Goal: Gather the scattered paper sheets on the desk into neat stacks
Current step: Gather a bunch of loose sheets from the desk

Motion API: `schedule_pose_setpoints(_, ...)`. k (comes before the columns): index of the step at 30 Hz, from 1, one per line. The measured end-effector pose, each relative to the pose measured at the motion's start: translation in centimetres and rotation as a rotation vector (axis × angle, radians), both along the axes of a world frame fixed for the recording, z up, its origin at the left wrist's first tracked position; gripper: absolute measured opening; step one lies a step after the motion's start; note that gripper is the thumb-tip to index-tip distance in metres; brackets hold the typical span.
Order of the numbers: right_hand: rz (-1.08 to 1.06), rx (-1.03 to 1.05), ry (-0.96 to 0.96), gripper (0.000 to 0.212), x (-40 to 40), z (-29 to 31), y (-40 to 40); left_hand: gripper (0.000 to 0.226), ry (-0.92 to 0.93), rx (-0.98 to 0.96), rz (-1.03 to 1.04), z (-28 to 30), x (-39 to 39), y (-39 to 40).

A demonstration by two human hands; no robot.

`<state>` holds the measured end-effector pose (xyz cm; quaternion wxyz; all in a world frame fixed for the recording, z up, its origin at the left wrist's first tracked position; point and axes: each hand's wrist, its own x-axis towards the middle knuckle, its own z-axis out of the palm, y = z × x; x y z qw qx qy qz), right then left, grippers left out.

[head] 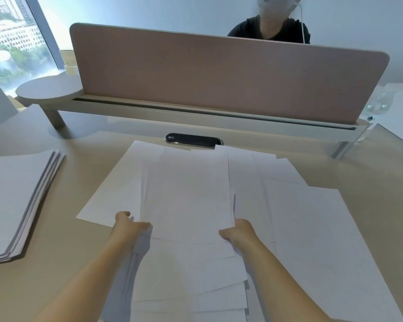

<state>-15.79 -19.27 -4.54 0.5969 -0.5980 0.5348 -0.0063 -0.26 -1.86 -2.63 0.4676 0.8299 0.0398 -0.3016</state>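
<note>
Holding a bundle of white sheets (189, 201) by its near edge, the left hand (128, 225) pinches the near-left corner and the right hand (239, 230) pinches the near-right corner; each thumb lies on top and the other fingers are hidden under the paper. The bundle's near edge is lifted and bends a little, while its far edge reaches toward 12 o'clock, close to the dark cable port (191, 140). Loose sheets (316, 228) lie around and under it: one sticks out at 9 o'clock of the hands, several overlap at 3 o'clock with uneven edges, and more (196, 287) spread at 6 o'clock between the forearms. At 9 o'clock, well apart, a gathered stack (14, 198) lies on the desk (79, 252), its right edge slightly fanned. Bare desk shows between this stack and the loose sheets, and also at 1 o'clock beyond the paper. At 12 o'clock stands a pink divider (219, 77) on a raised shelf (49, 90); behind it sits another person (269, 29).
</note>
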Motion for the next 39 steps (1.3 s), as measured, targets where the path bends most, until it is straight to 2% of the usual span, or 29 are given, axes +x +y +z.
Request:
schedule_pose_setpoints(1, 0.012, -0.007, 0.021, 0.029, 0.1, -0.2, -0.1, 0.064, 0.034, -0.034, 0.014, 0.1, 0.2, 0.3)
schedule_pose_setpoints(2, 0.016, -0.024, 0.031, 0.028, 0.1, -0.4, -0.2, 0.048, 0.058, -0.047, 0.004, 0.3, 0.2, 0.6)
schedule_pose_setpoints(3, 0.006, -0.04, 0.031, 0.026, 0.1, -0.5, -0.3, 0.02, 0.071, -0.05, -0.01, 0.5, 0.3, 0.9)
schedule_pose_setpoints(4, 0.008, -0.066, 0.025, 0.02, 0.1, -0.2, -0.5, 0.009, 0.086, -0.04, -0.028, 0.7, 0.2, 1.2)
schedule_pose_setpoints(5, 0.006, -0.106, 0.014, 0.016, 0.0, 0.0, -0.7, 0.029, 0.1, -0.022, -0.034, 0.4, 0.5, 1.5)
schedule_pose_setpoints(6, -0.007, -0.158, 0.001, 0.017, -0.1, 0.3, -0.9, 0.039, 0.118, -0.021, -0.056, 0.1, 0.7, 2.0)
schedule_pose_setpoints(8, -0.019, -0.246, -0.008, 0.019, -0.4, 1.1, -1.3, 0.047, 0.137, 0.004, -0.078, -0.5, 0.6, 2.6)
schedule_pose_setpoints(10, -0.034, -0.288, 0.0, 0.019, -0.6, 1.7, -1.6, 0.048, 0.141, -0.01, -0.077, -1.2, 0.5, 2.9)
schedule_pose_setpoints(14, -0.035, -0.294, -0.008, 0.026, -1.1, 3.1, -1.6, 0.048, -0.11, -0.091, 0.087, -1.6, 0.7, 2.1)
schedule_pose_setpoints(17, -0.016, -0.244, -0.047, 0.032, -1.3, 3.9, -1.4, 0.034, -0.284, -0.096, 0.187, -0.7, 2.1, 1.8)
schedule_pose_setpoints(18, -0.008, -0.237, -0.039, 0.031, -1.3, 3.8, -1.4, 0.035, -0.284, -0.048, 0.161, -0.3, 2.6, 1.8)
schedule_pose_setpoints(20, 0.006, -0.241, -0.002, 0.024, -1.0, 3.3, -1.2, 0.045, -0.16, 0.016, 0.095, -0.4, 3.2, 2.2)
schedule_pose_setpoints(22, 0.036, -0.243, 0.039, 0.02, -0.6, 2.6, -0.7, 0.035, -0.058, 0.016, -0.013, -0.7, 2.7, 2.8)
schedule_pose_setpoints(24, 0.083, -0.225, 0.065, 0.017, 0.0, 1.9, -0.3, 0.031, -0.06, 0.072, -0.11, -1.6, 2.0, 3.7)
schedule_pose_setpoints(27, 0.223, -0.236, 0.142, 0.014, 1.2, 1.4, 0.2, 0.047, -0.12, 0.151, -0.082, -1.9, 1.5, 4.4)
schedule_pose_setpoints(30, 0.24, -0.18, 0.124, 0.03, 1.7, 1.8, 0.8, 0.051, -0.142, 0.194, -0.031, -1.9, 1.2, 4.4)
schedule_pose_setpoints(33, 0.128, -0.002, 0.019, 0.035, 1.3, 2.0, 1.5, 0.043, -0.145, 0.136, 0.034, -1.7, 0.7, 4.4)
schedule_pose_setpoints(37, 0.078, 0.007, -0.023, 0.035, 0.8, 1.9, 1.9, 0.048, -0.105, 0.069, -0.018, -1.0, 0.4, 4.4)
schedule_pose_setpoints(39, 0.058, 0.013, -0.061, 0.031, 1.1, 2.0, 2.1, 0.043, -0.049, -0.014, -0.081, -1.1, 0.5, 4.5)
